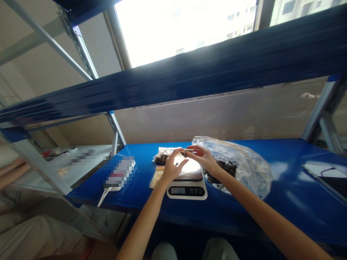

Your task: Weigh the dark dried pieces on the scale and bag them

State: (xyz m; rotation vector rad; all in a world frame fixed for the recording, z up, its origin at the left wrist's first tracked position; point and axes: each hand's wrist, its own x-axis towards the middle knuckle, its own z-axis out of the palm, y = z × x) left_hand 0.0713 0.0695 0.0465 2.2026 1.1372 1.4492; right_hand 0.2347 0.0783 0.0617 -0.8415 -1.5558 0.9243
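Observation:
My left hand and my right hand meet above a white digital kitchen scale, pinching the top edge of a small clear plastic bag that rests on its platform. The bag's contents are hard to make out. To the right of the scale lies a large clear plastic bag holding dark dried pieces. Left of the scale are a small packet of dark pieces and a yellowish packet.
The scale stands on a blue steel shelf under a second blue shelf beam. A white power strip with a cable lies to the left, and a dark tablet-like device lies at the right. A seated person's arm shows at far left.

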